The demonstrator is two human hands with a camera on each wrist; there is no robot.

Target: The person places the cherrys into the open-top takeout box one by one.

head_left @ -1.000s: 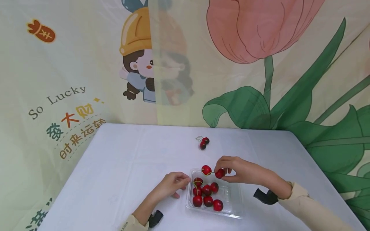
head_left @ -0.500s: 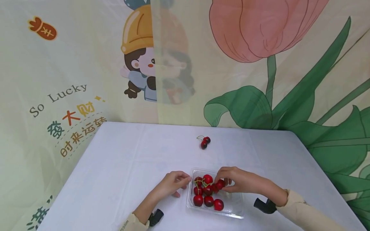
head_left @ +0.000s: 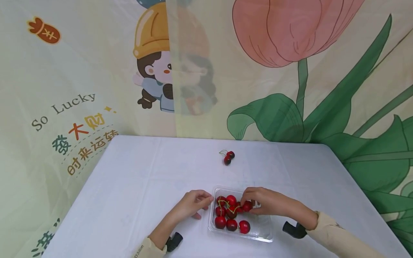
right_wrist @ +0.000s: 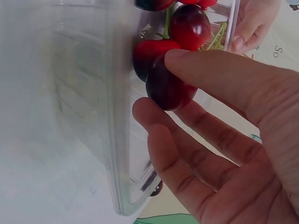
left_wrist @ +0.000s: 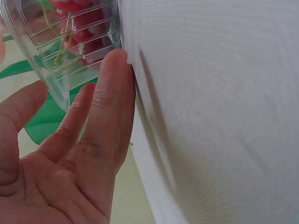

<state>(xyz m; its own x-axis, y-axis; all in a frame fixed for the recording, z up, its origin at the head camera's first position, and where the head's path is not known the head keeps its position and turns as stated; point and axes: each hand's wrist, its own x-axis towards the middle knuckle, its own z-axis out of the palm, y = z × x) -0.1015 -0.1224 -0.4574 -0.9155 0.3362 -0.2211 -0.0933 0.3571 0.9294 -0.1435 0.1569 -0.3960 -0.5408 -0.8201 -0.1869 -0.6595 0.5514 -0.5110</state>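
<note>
A clear plastic box (head_left: 259, 226) on the white table holds several red cherries (head_left: 220, 222), some with green stems. My right hand (head_left: 271, 201) reaches over its right side and pinches a dark red cherry (right_wrist: 169, 88) between thumb and fingers. Another cherry lies against the held one in the right wrist view. My left hand (head_left: 193, 204) is at the box's left wall, fingers nearly straight. In the left wrist view its fingertips (left_wrist: 114, 60) are close to or touching the ribbed wall; exact contact is hard to tell.
Two joined cherries (head_left: 227, 161) with stems lie on the white-covered table (head_left: 155, 172) beyond the box. A printed cloth (head_left: 200, 125) with a tulip and a cartoon figure hangs behind the table's far edge.
My right hand has come down and toward me with the stem-joined cherries, from above the box's far rim into the box. The left hand has stayed at the left wall.
</note>
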